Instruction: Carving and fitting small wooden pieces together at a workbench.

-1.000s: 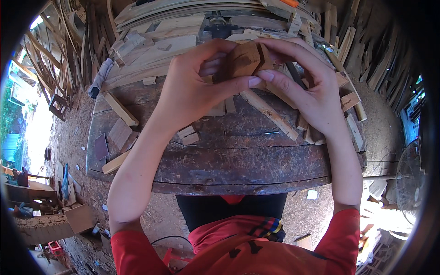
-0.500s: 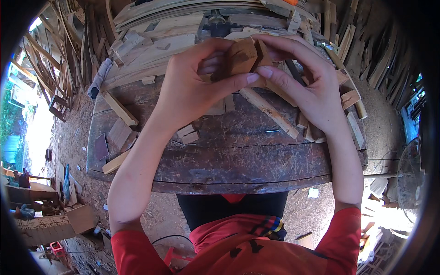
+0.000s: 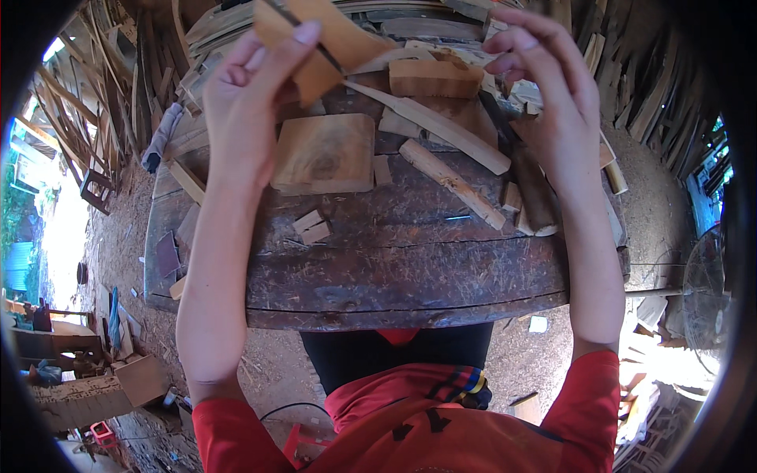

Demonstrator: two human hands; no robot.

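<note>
My left hand (image 3: 246, 102) is raised at the far left of the bench, its thumb and fingers closed on a light-brown wooden piece (image 3: 351, 35) with a dark slot or gap running along it. I cannot tell whether it is one piece or two. My right hand (image 3: 556, 94) hovers at the far right with fingers bent and apart, holding nothing. Just left of its fingertips lies a thick wooden block (image 3: 435, 79). A squarish board (image 3: 325, 154) with rounded corners rests below my left hand. Between the hands lies a long tapered wooden stick (image 3: 445, 130).
The worn dark workbench (image 3: 394, 276) carries a rough stick (image 3: 453, 183), small offcuts (image 3: 312, 227), a thin blue item (image 3: 457, 217) and a dark reddish sheet (image 3: 167, 255). A rolled grey cloth (image 3: 164, 138) lies at its left edge. A fan (image 3: 706, 303) stands at right.
My right hand has let go of the wooden piece and opened toward the right. My left hand has carried the piece up and left, uncovering the board, block and tapered stick.
</note>
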